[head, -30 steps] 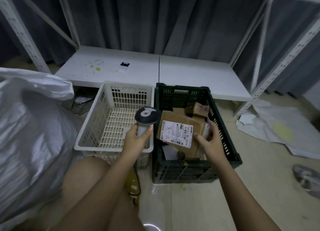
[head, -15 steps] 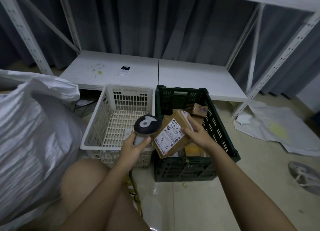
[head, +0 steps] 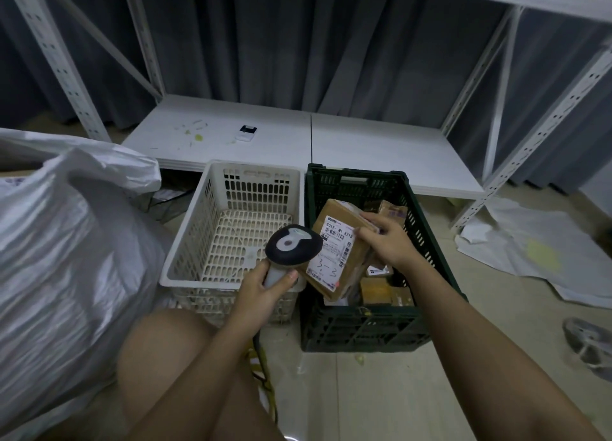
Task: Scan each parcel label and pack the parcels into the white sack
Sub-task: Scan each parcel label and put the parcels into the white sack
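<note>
Parcel (head: 334, 252), lifted from flat in the crate (head: 371, 328) and tilted label-up mid-frame, right hand (head: 387, 242) gripping it, left hand (head: 265, 295) clutching the scanner (head: 293, 247) alongside: scan imminent.

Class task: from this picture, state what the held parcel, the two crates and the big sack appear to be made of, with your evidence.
Parcel: brown cardboard, matte, taped, paper label. White crate and green crate: likely moulded plastic, with slotted lattice walls. White sack: probably woven plastic, given its sheen and soft creases.
</note>
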